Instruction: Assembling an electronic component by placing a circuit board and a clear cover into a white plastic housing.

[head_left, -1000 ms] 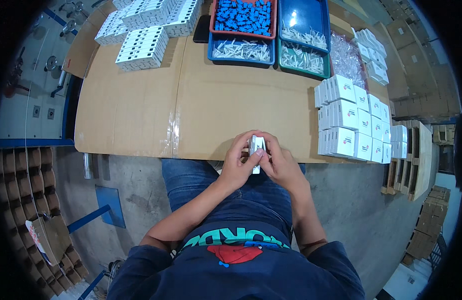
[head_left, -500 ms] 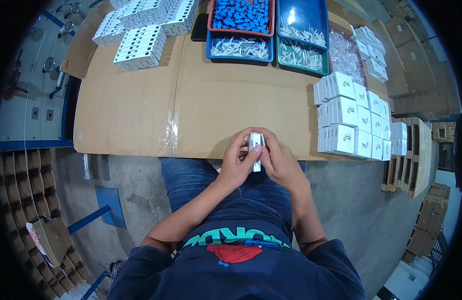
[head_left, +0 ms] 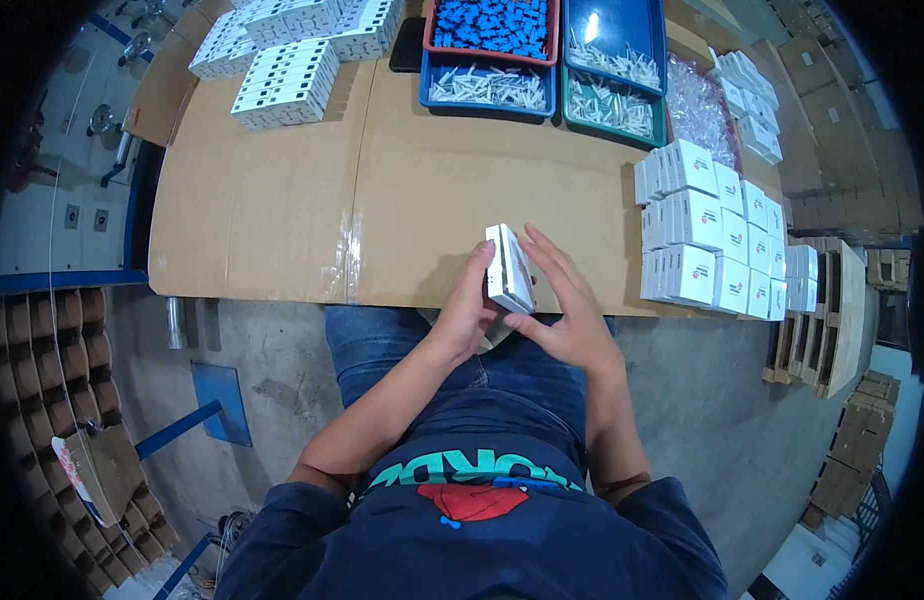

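Nearest, above the person's lap, the left hand [head_left: 465, 315] held a slim white box [head_left: 508, 270] at the near edge of the cardboard-covered table [head_left: 262, 210]. Its thumb lay along the box's left side, with the other fingers mostly hidden behind and beneath; the grip was closed around that side. The right hand [head_left: 577, 325] was spread on the other side, thumb and fingers well parted, close to the box's right edge and near corner; whether any fingertip touched it could not be told. The box tilted, and a dark line ran along its length; whether this was a gap or a printed edge was unclear.

By appearance, the work on this one piece was unfinished, since it was in hand and not set down. To the right stood a block of similar white boxes [head_left: 697, 220] in neat rows, which looked closed and probably done.

Farther off, a blue tray [head_left: 487, 112] and a green tray [head_left: 607, 134] held loose white sticks, with more in another blue tray [head_left: 622, 25] beyond. A red tray [head_left: 492, 57] was full of small blue pieces, so plenty of parts seemed left. At the far left, more white cartons [head_left: 287, 85] with dark marks were stacked; whether they were finished or waiting could not be judged. Clear plastic wrapping [head_left: 702, 120] lay at the far right.
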### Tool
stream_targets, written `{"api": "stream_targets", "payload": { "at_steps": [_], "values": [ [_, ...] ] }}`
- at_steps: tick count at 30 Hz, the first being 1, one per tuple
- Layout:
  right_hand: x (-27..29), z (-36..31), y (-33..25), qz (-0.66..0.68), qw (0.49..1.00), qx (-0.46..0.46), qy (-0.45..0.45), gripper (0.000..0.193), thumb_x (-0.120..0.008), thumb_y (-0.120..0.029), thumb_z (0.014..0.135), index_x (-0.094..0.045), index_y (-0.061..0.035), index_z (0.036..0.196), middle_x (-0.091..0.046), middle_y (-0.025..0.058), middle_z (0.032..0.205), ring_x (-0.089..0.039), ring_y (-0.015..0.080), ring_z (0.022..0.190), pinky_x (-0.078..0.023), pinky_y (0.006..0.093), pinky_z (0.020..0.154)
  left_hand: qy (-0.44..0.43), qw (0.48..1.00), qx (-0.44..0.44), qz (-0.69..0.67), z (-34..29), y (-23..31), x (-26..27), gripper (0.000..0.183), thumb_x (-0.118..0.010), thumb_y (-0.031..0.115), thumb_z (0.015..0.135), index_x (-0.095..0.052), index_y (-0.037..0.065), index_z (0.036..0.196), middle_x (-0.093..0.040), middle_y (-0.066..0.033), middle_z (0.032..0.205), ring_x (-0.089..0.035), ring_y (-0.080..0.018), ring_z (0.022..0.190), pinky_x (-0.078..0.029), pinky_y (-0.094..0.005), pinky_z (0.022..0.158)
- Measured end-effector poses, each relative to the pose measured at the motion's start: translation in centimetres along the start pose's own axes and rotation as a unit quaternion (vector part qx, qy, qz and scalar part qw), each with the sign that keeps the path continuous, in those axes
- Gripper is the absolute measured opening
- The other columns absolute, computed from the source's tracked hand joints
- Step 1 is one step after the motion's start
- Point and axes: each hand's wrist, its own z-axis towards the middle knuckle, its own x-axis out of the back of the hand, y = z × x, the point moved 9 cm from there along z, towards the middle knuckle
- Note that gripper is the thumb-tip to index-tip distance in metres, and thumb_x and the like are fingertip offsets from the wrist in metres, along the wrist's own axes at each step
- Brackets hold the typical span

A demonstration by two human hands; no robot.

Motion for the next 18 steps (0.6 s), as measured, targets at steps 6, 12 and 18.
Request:
{"api": "stream_targets", "payload": {
  "at_steps": [6, 12, 18],
  "values": [
    [-0.5, -0.4, 2.7, 0.092, 0.993, -0.076, 0.016, 0.078, -0.081, -0.044, 0.082, -0.052, -0.0038, 0.143, -0.055, 0.0197, 0.145, -0.055, 0.0354, 0.132, -0.043, 0.0421, 0.11, -0.042, 0.999, -0.005, 0.025, -1.4, 0.5, -2.2, 0.069, -0.038, 0.062, 0.104, -0.04, 0.011, 0.151, -0.06, -0.0132, 0.131, -0.065, -0.0243, 0.113, -0.055, -0.0356, 0.091],
    [-1.2, 0.0, 2.0, 0.083, 0.995, 0.003, 0.049, 0.067, -0.071, -0.041, 0.093, -0.053, 0.0, 0.143, -0.057, 0.0211, 0.141, -0.058, 0.0352, 0.128, -0.045, 0.0404, 0.108, -0.009, 0.97, -0.19, 0.15, -0.2, 0.9, -0.2, 0.071, -0.056, 0.048, 0.104, -0.031, 0.005, 0.154, -0.055, -0.0091, 0.13, -0.056, -0.0164, 0.115, -0.048, -0.031, 0.097],
    [-1.8, 0.1, 2.3, 0.105, 0.993, -0.007, 0.052, 0.064, -0.075, -0.029, 0.09, -0.055, -0.002, 0.143, -0.058, 0.0212, 0.138, -0.056, 0.0364, 0.127, -0.043, 0.0418, 0.108, 0.014, 0.964, -0.215, 0.156, 0.1, 1.3, 0.4, 0.071, -0.053, 0.056, 0.102, -0.039, 0.004, 0.148, -0.058, -0.0073, 0.122, -0.057, -0.0145, 0.109, -0.048, -0.0297, 0.094]
  ]
}}
